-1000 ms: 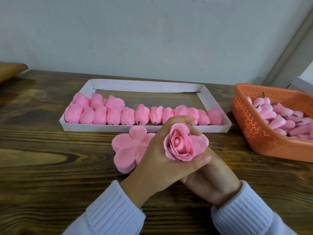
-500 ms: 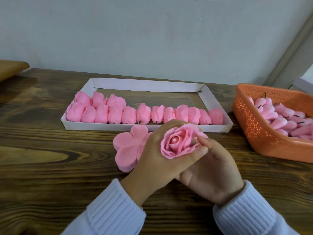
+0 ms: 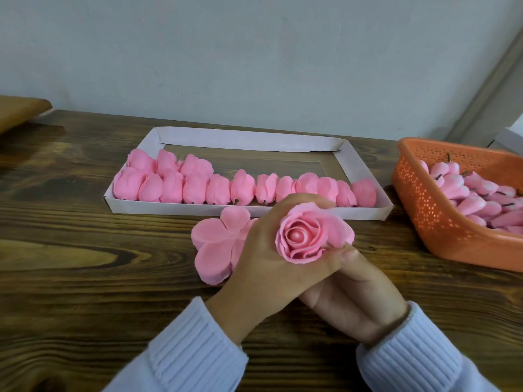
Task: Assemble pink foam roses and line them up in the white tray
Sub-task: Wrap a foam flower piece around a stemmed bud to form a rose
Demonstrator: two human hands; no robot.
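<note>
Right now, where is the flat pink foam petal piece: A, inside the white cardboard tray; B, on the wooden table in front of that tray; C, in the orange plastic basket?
B: the flat pink foam petal piece lies on the wooden table, just outside the near wall of the white cardboard tray.

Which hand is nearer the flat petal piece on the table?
Left. The left hand overlaps the petal piece at its right edge, gripping the rose; the right hand sits farther right, under the left.
</note>
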